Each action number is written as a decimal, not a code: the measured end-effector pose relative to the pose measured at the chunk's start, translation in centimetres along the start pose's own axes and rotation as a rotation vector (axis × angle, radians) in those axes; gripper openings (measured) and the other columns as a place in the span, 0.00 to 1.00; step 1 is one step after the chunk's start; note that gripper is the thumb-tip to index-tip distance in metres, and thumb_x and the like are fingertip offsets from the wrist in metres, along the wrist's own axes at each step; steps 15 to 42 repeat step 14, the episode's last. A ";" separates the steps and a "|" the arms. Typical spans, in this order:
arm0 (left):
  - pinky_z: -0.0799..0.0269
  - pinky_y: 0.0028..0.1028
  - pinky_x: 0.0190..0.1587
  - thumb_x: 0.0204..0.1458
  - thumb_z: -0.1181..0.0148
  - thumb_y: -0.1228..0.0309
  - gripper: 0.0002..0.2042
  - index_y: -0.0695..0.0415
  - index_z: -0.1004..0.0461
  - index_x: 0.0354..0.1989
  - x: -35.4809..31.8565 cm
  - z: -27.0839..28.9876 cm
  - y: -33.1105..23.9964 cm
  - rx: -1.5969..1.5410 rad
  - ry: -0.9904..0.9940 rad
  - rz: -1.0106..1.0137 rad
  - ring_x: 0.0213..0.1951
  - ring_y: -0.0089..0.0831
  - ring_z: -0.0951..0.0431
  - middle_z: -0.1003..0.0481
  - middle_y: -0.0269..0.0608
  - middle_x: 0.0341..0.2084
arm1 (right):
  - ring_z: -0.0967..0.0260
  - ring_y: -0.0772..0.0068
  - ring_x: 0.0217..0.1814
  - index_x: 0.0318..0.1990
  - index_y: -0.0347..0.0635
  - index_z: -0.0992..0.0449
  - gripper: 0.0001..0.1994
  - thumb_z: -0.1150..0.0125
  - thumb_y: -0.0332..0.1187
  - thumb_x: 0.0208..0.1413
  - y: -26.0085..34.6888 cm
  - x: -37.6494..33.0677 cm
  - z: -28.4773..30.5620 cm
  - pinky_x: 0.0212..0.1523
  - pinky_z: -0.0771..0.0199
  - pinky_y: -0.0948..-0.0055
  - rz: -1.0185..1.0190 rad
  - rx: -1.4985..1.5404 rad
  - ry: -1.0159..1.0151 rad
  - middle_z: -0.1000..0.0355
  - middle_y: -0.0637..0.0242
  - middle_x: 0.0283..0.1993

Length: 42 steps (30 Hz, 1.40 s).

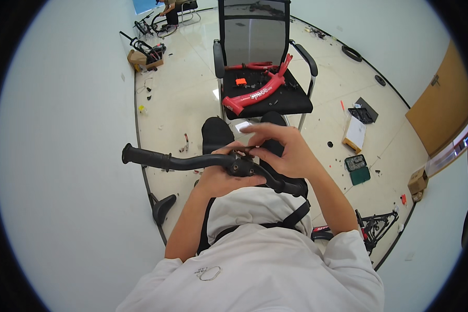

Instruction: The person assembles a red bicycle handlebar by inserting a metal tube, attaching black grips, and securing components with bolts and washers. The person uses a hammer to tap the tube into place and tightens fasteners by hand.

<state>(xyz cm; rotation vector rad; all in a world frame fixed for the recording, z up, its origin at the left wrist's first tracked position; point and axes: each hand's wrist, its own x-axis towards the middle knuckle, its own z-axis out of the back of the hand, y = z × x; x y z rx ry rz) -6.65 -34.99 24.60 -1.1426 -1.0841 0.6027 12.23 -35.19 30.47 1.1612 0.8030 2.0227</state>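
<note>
Over my lap lies a black bicycle handlebar [192,161] with a grip on each end. A dark stem [242,167] with bolts in its face sits at the bar's middle. My left hand [218,182] wraps around the stem and bar from below and holds them. Above the stem, my right hand [286,151] has its thumb and index finger pinched at the stem's far side, with the other fingers curled above. Between those fingertips there seems to be a thin dark piece, too small to name.
Facing me stands a black mesh chair [291,104] bearing a red bicycle frame [260,92] and an orange piece [241,82]. On the floor are a saddle [164,209], a green case [360,176], a toolbox [362,113] and a tyre [351,53]. Another person [169,8] sits far off.
</note>
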 end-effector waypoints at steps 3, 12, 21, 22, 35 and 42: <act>0.29 0.22 0.38 0.34 0.18 0.64 0.27 0.59 0.26 0.41 0.1 0.7 0.6 0.060 0.042 0.063 0.32 0.19 0.25 0.23 0.32 0.27 | 0.24 0.67 0.35 0.35 0.37 0.18 0.09 0.37 0.15 0.47 0.4 0.1 0.7 0.41 0.23 0.72 0.040 -0.113 0.090 0.23 0.62 0.37; 0.30 0.22 0.36 0.32 0.17 0.61 0.27 0.58 0.26 0.38 0.2 1.5 0.0 0.156 0.054 0.122 0.30 0.18 0.27 0.24 0.31 0.26 | 0.24 0.65 0.41 0.31 0.37 0.18 0.11 0.42 0.13 0.44 -0.3 -0.3 1.6 0.42 0.23 0.71 0.034 -0.162 0.128 0.24 0.63 0.40; 0.30 0.22 0.36 0.32 0.17 0.61 0.27 0.58 0.26 0.38 0.1 1.3 0.1 0.153 0.054 0.102 0.30 0.18 0.27 0.24 0.31 0.26 | 0.24 0.65 0.44 0.32 0.37 0.18 0.11 0.43 0.13 0.45 -0.8 -0.4 1.8 0.44 0.23 0.72 -0.009 -0.142 0.154 0.24 0.63 0.44; 0.30 0.22 0.36 0.32 0.17 0.61 0.27 0.58 0.26 0.38 0.1 1.3 0.1 0.153 0.054 0.102 0.30 0.18 0.27 0.24 0.31 0.26 | 0.24 0.65 0.44 0.32 0.37 0.18 0.11 0.43 0.13 0.45 -0.8 -0.4 1.8 0.44 0.23 0.72 -0.009 -0.142 0.154 0.24 0.63 0.44; 0.30 0.22 0.36 0.32 0.17 0.61 0.27 0.58 0.26 0.38 0.1 1.3 0.1 0.153 0.054 0.102 0.30 0.18 0.27 0.24 0.31 0.26 | 0.24 0.65 0.44 0.32 0.37 0.18 0.11 0.43 0.13 0.45 -0.8 -0.4 1.8 0.44 0.23 0.72 -0.009 -0.142 0.154 0.24 0.63 0.44; 0.30 0.22 0.36 0.32 0.17 0.61 0.27 0.58 0.26 0.38 0.1 1.3 0.1 0.153 0.054 0.102 0.30 0.18 0.27 0.24 0.31 0.26 | 0.24 0.65 0.44 0.32 0.37 0.18 0.11 0.43 0.13 0.45 -0.8 -0.4 1.8 0.44 0.23 0.72 -0.009 -0.142 0.154 0.24 0.63 0.44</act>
